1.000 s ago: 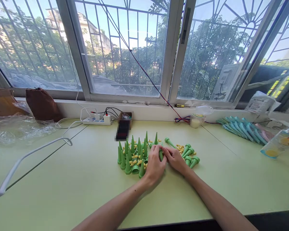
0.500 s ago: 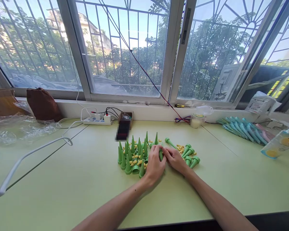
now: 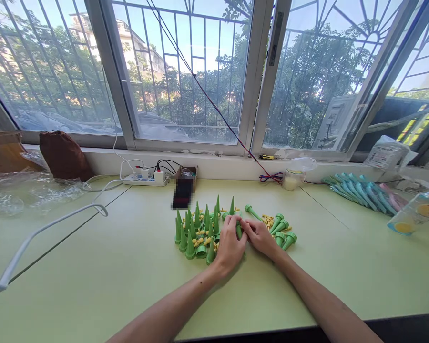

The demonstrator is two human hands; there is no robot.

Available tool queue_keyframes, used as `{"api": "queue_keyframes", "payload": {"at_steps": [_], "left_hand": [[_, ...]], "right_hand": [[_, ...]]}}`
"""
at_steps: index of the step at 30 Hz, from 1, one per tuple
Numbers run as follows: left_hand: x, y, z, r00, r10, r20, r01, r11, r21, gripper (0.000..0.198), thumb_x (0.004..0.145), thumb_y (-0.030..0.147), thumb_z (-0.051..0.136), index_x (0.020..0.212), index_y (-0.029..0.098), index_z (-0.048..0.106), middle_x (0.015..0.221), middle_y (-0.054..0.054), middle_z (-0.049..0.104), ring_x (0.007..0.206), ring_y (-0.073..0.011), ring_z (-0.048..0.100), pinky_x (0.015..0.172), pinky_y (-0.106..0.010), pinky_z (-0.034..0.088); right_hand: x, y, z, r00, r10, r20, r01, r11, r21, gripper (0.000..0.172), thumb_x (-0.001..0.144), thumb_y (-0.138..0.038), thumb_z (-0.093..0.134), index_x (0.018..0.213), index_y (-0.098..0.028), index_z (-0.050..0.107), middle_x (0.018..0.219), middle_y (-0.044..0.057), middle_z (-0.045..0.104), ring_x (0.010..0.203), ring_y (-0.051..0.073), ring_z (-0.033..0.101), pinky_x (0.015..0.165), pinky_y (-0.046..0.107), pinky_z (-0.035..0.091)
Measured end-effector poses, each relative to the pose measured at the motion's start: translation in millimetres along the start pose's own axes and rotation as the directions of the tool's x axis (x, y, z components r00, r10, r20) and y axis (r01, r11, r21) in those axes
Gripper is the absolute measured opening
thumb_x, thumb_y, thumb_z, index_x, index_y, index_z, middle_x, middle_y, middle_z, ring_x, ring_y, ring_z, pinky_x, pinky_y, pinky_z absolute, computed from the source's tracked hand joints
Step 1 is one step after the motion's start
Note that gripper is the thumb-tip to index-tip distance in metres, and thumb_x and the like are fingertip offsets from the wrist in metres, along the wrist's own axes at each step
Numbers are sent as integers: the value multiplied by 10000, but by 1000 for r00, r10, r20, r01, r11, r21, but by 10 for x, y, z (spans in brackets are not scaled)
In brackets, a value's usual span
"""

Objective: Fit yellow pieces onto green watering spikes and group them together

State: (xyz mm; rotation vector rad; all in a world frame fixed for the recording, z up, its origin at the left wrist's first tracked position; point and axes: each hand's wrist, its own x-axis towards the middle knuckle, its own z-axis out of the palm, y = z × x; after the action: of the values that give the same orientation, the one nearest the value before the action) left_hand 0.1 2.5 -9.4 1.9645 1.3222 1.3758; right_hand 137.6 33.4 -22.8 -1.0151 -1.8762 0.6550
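My left hand (image 3: 231, 242) is closed around a green plastic cone spike (image 3: 239, 231), mostly hidden by the fingers. Against its top end press the closed fingertips of my right hand (image 3: 260, 237); whether they pinch a small part there is hidden. To the left stand several green cone spikes (image 3: 190, 247), points up, with small yellow plastic pieces (image 3: 200, 233) among them. A green ring-like cap (image 3: 201, 251) sits at the front of this group. Beyond my right hand lie several more green spikes (image 3: 279, 237) on their sides, beside a pile of yellow pieces (image 3: 268, 221).
A power strip (image 3: 145, 179), a small open box (image 3: 188, 178) and a lidded jar (image 3: 291, 179) line the back of the table (image 3: 93, 281). On the right lie blue-green plastic items (image 3: 364, 193) and a clear bottle (image 3: 414, 212). A white cable arm (image 3: 46, 233) crosses the left side.
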Motion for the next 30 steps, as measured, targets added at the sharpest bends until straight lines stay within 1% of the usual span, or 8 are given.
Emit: {"api": "queue_keyframes", "payload": {"at_steps": [5, 11, 17, 23, 30], "left_hand": [[-4, 1, -7, 1000, -8, 5, 8, 1000, 2, 213, 873, 57, 560, 1047, 178, 583, 1040, -77, 606, 871, -199, 600, 767, -340, 495], [-10, 10, -7, 1000, 5, -3, -5, 1000, 3, 199, 873, 62, 564, 1026, 187, 583, 1024, -70, 609, 895, -203, 613, 797, -348, 504], [-11, 2, 2, 1000, 21, -18, -21, 1000, 6, 224, 847, 38, 568, 1013, 187, 583, 1018, -66, 610, 907, -201, 614, 837, -362, 512], [4, -7, 0, 999, 39, -4, -39, 999, 4, 228, 829, 30, 567, 988, 193, 586, 997, -59, 604, 910, -199, 614, 857, -356, 520], [9, -10, 3, 1000, 23, 19, -23, 1000, 6, 202, 841, 37, 554, 976, 185, 578, 1005, -68, 599, 906, -198, 606, 858, -357, 512]], "right_hand": [[3, -9, 1, 1000, 14, 1, -14, 1000, -4, 564, 996, -649, 389, 638, -213, 401, 587, -37, 349, 569, 134, 308, 550, 291, 259], [-2, -15, -8, 1000, 6, 9, -6, 1000, -17, 565, 1001, -645, 382, 639, -212, 400, 580, -35, 377, 564, 131, 323, 550, 287, 264], [2, -15, -10, 1000, 1, 22, 0, 999, -36, 577, 1001, -656, 374, 633, -212, 397, 574, -33, 389, 558, 131, 326, 549, 291, 266], [-1, -33, -9, 999, 21, 30, -20, 1000, -24, 592, 992, -685, 376, 635, -213, 410, 574, -33, 375, 558, 133, 314, 544, 294, 259], [-7, -37, -13, 999, 25, 34, -24, 999, -29, 600, 992, -690, 363, 629, -213, 395, 581, -34, 365, 564, 132, 307, 548, 293, 257]]}}
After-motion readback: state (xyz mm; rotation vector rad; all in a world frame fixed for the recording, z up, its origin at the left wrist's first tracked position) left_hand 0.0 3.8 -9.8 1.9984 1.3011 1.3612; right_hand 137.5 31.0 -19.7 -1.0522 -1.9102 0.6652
